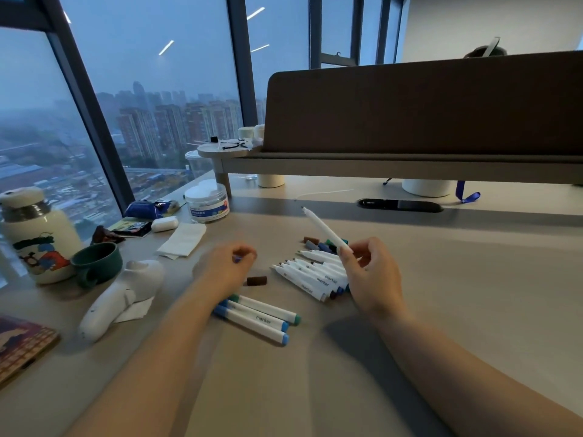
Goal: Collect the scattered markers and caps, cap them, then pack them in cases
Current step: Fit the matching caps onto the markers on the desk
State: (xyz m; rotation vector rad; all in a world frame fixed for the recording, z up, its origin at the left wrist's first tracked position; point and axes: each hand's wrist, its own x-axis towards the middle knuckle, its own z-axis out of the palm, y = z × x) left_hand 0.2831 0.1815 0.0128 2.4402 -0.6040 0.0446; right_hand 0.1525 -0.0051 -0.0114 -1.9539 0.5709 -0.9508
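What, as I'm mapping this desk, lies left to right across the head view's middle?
Thermos flask → green mug → left hand pinching a blue cap → brown cap → row of uncapped markers → right hand holding a white marker.

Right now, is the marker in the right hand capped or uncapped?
Uncapped. The marker, pinched by the right hand, shows its bare dark tip at the far end.

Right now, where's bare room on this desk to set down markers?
Widest bare patch: the desk right of the right hand, back to the cable slot. A smaller one: this side of the three capped markers, toward the near edge. Crowded: the middle, with uncapped markers and loose caps; the left, with flask, green mug, tissue.
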